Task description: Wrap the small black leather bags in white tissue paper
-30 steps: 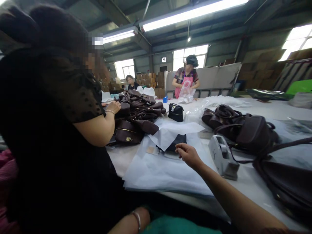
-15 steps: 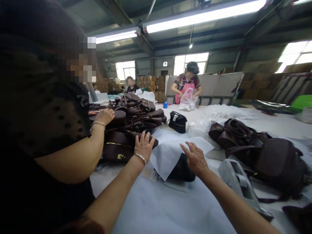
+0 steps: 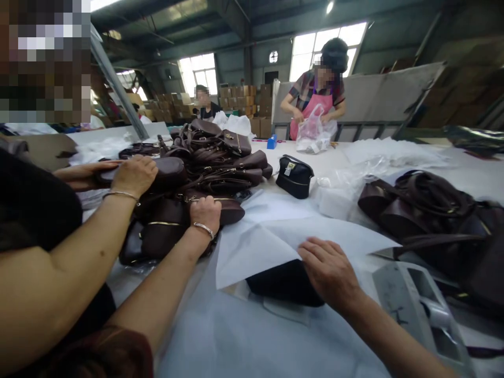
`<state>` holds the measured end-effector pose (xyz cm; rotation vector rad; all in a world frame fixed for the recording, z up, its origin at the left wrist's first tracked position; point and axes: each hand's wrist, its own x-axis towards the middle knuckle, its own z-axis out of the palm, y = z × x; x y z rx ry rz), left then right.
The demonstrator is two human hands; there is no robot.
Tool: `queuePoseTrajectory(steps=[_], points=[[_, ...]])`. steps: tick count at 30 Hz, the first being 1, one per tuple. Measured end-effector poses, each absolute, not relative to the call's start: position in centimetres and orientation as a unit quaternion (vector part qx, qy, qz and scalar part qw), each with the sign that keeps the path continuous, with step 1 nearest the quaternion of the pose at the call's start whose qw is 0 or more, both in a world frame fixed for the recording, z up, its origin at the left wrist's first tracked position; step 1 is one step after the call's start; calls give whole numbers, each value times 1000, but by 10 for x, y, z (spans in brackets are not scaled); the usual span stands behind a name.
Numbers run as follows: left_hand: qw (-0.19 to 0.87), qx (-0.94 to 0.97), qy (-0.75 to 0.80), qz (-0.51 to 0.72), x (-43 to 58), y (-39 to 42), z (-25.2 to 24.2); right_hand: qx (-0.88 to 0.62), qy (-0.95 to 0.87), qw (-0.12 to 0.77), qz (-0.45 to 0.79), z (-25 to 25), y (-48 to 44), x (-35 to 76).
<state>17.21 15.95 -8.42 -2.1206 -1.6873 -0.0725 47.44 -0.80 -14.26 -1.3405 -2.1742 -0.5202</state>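
Black oblong bag [image 3: 282, 285]: running left-right
Left fingers [image 3: 203, 206]: grasping brown leather bag [image 3: 232, 212]
Right fingers [image 3: 315, 252]: grip unclear
Clear plastic bag [image 3: 314, 137]: contents indistinct

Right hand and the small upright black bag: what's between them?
White paper lies between the right hand and the upright black bag; the head view shows it.

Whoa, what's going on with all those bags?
The person's right hand is on white paper lying partly over a black bag. Their left hand is on a brown bag in a pile. Beside them, a co-worker's hands are on another brown bag. Farther back, someone in a pink apron handles a clear plastic bag.
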Motion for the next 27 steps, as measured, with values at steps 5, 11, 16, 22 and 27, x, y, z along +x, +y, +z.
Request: queuePoseTrajectory(steps=[5, 11, 16, 22, 27], points=[[193, -768, -610, -34, 173, 169, -96, -470, -827, 248, -186, -139, -29, 453], [28, -858, -486, -164, 165, 137, -38, -467, -841, 218, -165, -136, -52, 427], [-24, -961, -252, -112, 186, 57, -18, -472, -844, 193, -167, -138, -59, 421], [93, -927, -363, -28, 196, 27, -78, -494, -835, 173, -170, -146, -71, 420], [117, -908, -400, -35, 173, 14, -106, -565, -778, 162, -220, -143, -77, 444]])
